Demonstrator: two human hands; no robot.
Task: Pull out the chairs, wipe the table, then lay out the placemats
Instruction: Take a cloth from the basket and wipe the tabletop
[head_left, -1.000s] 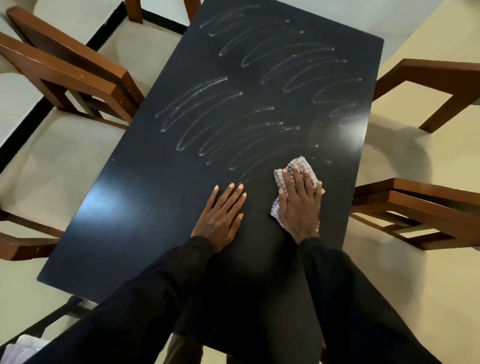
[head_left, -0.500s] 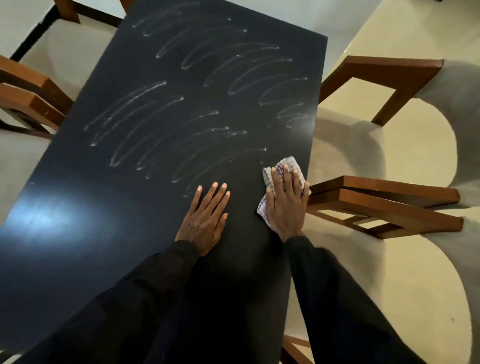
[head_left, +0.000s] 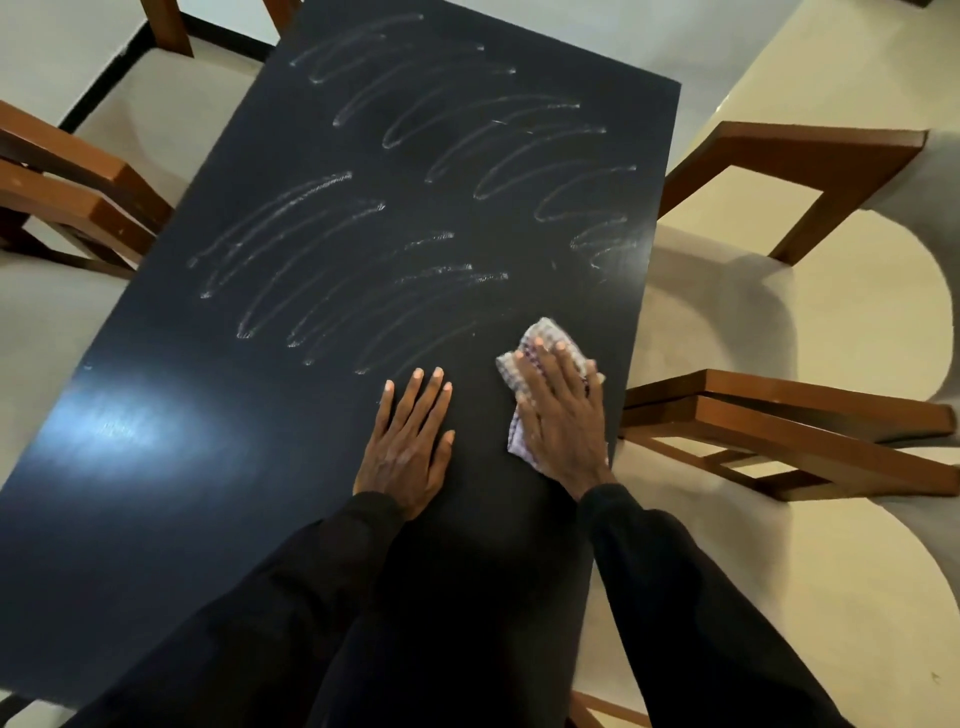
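Sleeves: two dark sleeves (head_left: 691, 613) were seen entering from the near edge, one to each hand.
Left hand: the left hand (head_left: 408, 441) was laid flat on the table, fingers spread, its grip apart and holding nothing.
Right hand: the right hand (head_left: 563, 410) was pressed palm-down on the cloth, fingers extended; the grip was apart, flattened onto the cloth rather than closed round it.
Cloth: a checked cloth (head_left: 540, 343) was pinned under the right hand, near the table's right edge, its folds showing past the fingertips and beside the wrist.
Deciding relation: the unwiped near-left part of the table was judged to lie to the left of the cloth, across the table's short axis; the right hand alone bore the cloth.
Table: a dark rectangular table (head_left: 156, 467) was noted, long axis running away from the viewer; pale arcs of wipe streaks (head_left: 415, 182) covered the middle and far parts.
Chairs: wooden chairs (head_left: 779, 426) were drawn back at both sides, with cream seats.
Placemats: none were seen.
Floor: a pale floor (head_left: 701, 31) was seen beyond the far end.
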